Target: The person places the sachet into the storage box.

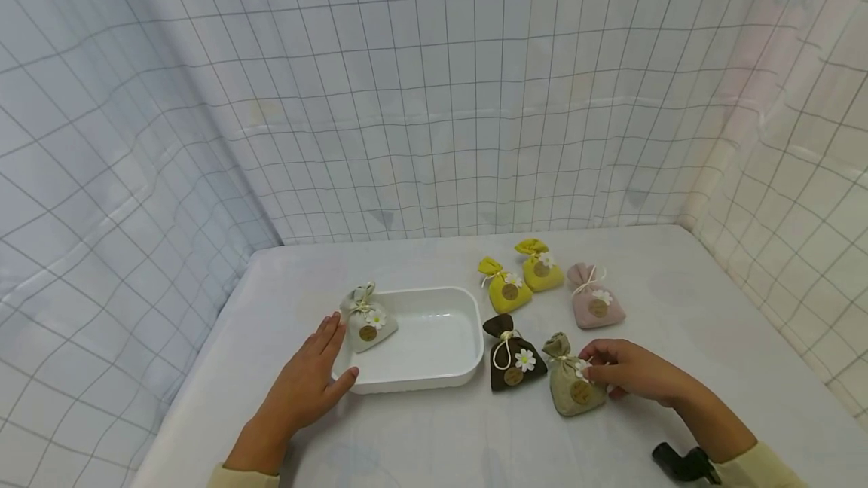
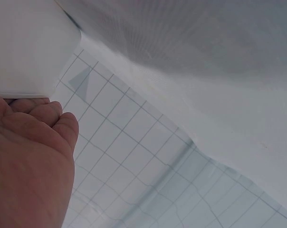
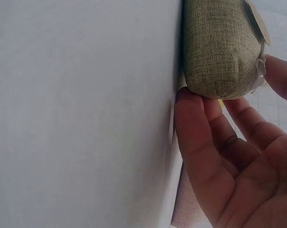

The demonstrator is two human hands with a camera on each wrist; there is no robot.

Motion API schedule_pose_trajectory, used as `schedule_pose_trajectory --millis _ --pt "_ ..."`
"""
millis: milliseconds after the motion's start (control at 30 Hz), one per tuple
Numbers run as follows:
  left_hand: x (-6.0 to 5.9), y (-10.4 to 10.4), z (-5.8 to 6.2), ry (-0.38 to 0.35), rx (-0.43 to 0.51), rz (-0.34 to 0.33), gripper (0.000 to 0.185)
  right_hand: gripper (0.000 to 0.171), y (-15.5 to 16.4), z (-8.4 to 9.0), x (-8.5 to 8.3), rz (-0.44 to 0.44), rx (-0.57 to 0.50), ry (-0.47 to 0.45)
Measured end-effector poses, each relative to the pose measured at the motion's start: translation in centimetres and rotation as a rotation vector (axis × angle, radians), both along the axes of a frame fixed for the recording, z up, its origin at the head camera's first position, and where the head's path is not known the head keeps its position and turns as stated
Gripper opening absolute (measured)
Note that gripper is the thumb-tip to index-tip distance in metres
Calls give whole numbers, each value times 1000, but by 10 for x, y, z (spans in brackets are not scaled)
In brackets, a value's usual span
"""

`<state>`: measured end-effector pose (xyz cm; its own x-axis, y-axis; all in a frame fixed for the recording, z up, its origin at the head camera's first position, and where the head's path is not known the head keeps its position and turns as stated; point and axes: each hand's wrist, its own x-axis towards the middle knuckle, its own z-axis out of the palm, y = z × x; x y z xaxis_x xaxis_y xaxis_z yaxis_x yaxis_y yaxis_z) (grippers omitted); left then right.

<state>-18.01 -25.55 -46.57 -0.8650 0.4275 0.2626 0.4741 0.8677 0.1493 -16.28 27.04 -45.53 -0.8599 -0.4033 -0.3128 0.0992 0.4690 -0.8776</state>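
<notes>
The right hand (image 1: 634, 373) is at the near right part of the desk (image 1: 678, 413). Its fingers (image 3: 200, 123) touch the olive-green sachet (image 1: 573, 386), which lies on the desk just to the right of the dark brown sachet (image 1: 511, 362). In the right wrist view the fingers are only a little bent; their tips meet the bottom end of this sachet and the thumb comes to its side, so the hold is a light pinch and not a full grip.

The left hand (image 1: 308, 382) lies flat with spread, straight fingers. It rests against the near left corner of the white tray (image 1: 441, 379) and holds nothing. The left wrist view shows the fingers under the white rim of the tray.

A light grey sachet (image 1: 368, 324) leans on the left end of the tray, over its rim. Far from the person, to the right of the tray, two yellow sachets (image 1: 510, 290) lie close together, and a pink sachet (image 1: 595, 303) lies just to the right of them. A white curtain with a grid pattern (image 1: 434, 96) stands around the desk.
</notes>
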Motion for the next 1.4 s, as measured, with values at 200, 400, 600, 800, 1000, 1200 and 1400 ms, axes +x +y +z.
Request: schedule_pose_trajectory --millis 200,400,600,800,1000,1200,1400 --pt "0 0 -1 0 0 -2 76 32 -2 0 0 -18 -6 -2" --pt "-1 0 -1 -7 -3 -2 77 33 -4 0 0 -29 -11 -15" --pt "-1 -1 -1 -10 0 -3 78 31 -6 -2 -1 -31 -16 1" --pt "0 0 0 -13 -7 5 77 28 -9 -1 -2 -36 -12 37" --pt "0 0 0 -12 0 4 76 26 -9 -1 -2 -43 -22 50" --pt "0 -1 0 -6 1 4 77 24 -10 1 -4 -51 -26 70" --pt "0 -1 0 -4 -2 -1 77 22 -13 5 -5 -66 -10 100"
